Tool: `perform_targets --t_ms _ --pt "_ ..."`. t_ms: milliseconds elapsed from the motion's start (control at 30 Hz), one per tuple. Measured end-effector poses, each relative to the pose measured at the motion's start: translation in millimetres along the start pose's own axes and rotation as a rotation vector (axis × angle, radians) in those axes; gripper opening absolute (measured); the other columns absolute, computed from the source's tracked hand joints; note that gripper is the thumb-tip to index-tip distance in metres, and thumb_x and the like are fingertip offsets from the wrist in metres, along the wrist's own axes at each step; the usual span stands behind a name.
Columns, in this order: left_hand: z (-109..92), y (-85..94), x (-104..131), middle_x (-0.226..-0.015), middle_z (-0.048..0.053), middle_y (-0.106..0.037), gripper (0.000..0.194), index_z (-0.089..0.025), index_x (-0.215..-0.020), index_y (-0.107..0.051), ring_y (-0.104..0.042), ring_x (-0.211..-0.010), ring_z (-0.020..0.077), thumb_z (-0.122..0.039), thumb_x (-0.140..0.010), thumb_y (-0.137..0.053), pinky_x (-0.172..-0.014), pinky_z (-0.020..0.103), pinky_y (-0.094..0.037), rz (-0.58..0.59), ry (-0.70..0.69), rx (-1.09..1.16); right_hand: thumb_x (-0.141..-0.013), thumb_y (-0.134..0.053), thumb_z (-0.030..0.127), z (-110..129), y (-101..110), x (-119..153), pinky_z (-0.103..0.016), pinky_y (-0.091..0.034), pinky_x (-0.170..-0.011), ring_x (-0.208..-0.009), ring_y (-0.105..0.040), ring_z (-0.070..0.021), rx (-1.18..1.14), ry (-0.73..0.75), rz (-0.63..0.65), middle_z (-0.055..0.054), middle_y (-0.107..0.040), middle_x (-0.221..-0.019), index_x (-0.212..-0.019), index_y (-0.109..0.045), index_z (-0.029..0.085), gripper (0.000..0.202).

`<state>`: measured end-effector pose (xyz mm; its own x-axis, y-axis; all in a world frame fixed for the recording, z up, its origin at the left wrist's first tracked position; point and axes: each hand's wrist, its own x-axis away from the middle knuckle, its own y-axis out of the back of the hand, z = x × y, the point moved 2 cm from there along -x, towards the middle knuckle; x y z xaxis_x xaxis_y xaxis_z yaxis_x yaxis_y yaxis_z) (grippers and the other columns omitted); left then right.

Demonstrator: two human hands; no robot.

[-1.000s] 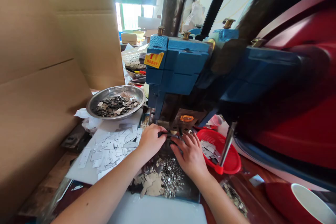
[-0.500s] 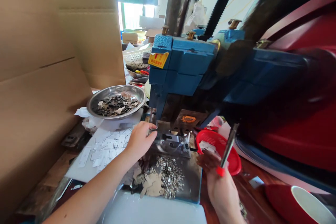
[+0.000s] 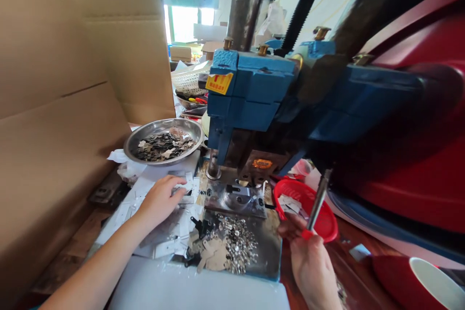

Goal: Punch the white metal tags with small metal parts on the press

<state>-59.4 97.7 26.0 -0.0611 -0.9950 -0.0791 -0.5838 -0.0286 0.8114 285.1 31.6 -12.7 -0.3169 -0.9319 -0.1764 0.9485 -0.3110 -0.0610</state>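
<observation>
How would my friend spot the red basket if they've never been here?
Find the big blue metal press. To the right of its base, by the person's bare right hand, sits a rounded red plastic basket. Unlike the smooth red-and-white object at the picture's lower right, it holds flat, pale pieces.

Thin, flat metal plates (image 3: 183,225), pale and mostly oblong, lie loosely scattered and overlapping at many angles on the left side, some with small holes; the left hand (image 3: 160,201) is over the upper part of the spread, thumb and fingertips apart. A straight, shiny metal lever (image 3: 319,198) slants down toward its red end, where the right hand (image 3: 310,259) grips it, beside the red basket (image 3: 329,223)
</observation>
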Motion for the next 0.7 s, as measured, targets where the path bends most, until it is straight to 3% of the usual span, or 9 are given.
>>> perform_targets --t_ms 67,233,400,533,633,700 --pt "4.0 2.3 -2.3 -0.106 0.005 -0.064 0.025 -0.024 -0.102 -0.066 -0.056 -0.103 0.0249 -0.030 -0.083 -0.050 -0.092 0.037 -0.041 -0.001 0.006 -0.015 -0.082 -0.041 0.067 -1.2 0.3 -1.1 -0.034 -0.048 -0.066 -0.072 -0.060 -0.0210 0.076 0.008 -0.021 -0.006 -0.063 -0.075 -0.101 -0.061 0.021 0.054" --pt "10.6 -3.4 -19.1 -0.109 0.007 -0.064 0.030 -0.022 -0.107 -0.065 -0.056 -0.104 0.0256 -0.032 -0.084 -0.047 -0.094 0.037 -0.040 0.018 0.008 -0.106 -0.083 -0.010 0.073 -0.6 -10.5 -7.3 -0.032 -0.046 -0.053 -0.060 -0.058 -0.0197 0.059 -0.012 0.051 -0.005 -0.060 -0.067 -0.108 -0.057 0.020 0.075" --pt "8.4 -14.6 -42.5 -0.126 0.012 -0.055 0.048 -0.021 -0.119 -0.059 -0.050 -0.115 0.0318 -0.044 -0.077 -0.057 -0.097 0.041 -0.037 0.114 0.053 -0.238 -0.077 -0.050 0.062 -5.9 -21.2 -26.8 -0.030 -0.046 -0.056 -0.059 -0.058 -0.0188 0.306 -0.078 -0.011 -0.001 -0.061 -0.063 -0.093 -0.063 0.020 0.046" --pt "4.6 -19.2 -51.1 -0.125 0.013 -0.054 0.049 -0.021 -0.114 -0.060 -0.050 -0.113 0.0331 -0.043 -0.070 -0.064 -0.096 0.042 -0.037 0.133 0.075 -0.246 -0.076 -0.055 0.055 0.3 -53.1 -54.0 -0.032 -0.047 -0.069 -0.076 -0.061 -0.0216 0.516 0.084 0.158 -0.006 -0.068 -0.083 -0.093 -0.066 0.019 0.041" --pt "4.8 -21.4 -53.1 -0.117 0.012 -0.057 0.036 -0.020 -0.101 -0.065 -0.054 -0.108 0.0313 -0.036 -0.069 -0.066 -0.093 0.040 -0.039 0.122 0.087 -0.220 -0.072 -0.059 0.048 6.0 -74.9 -69.1 -0.033 -0.046 -0.068 -0.072 -0.061 -0.0215 0.633 0.108 0.224 -0.005 -0.068 -0.078 -0.084 -0.066 0.020 0.031" --pt "6.1 -22.1 -53.7 -0.111 0.010 -0.059 0.027 -0.020 -0.090 -0.067 -0.056 -0.104 0.0297 -0.034 -0.068 -0.066 -0.091 0.038 -0.040 0.114 0.095 -0.184 -0.073 -0.058 0.046 6.3 -76.5 -73.5 -0.032 -0.046 -0.065 -0.069 -0.061 -0.0205 0.645 0.069 0.220 -0.004 -0.067 -0.074 -0.079 -0.065 0.020 0.028"
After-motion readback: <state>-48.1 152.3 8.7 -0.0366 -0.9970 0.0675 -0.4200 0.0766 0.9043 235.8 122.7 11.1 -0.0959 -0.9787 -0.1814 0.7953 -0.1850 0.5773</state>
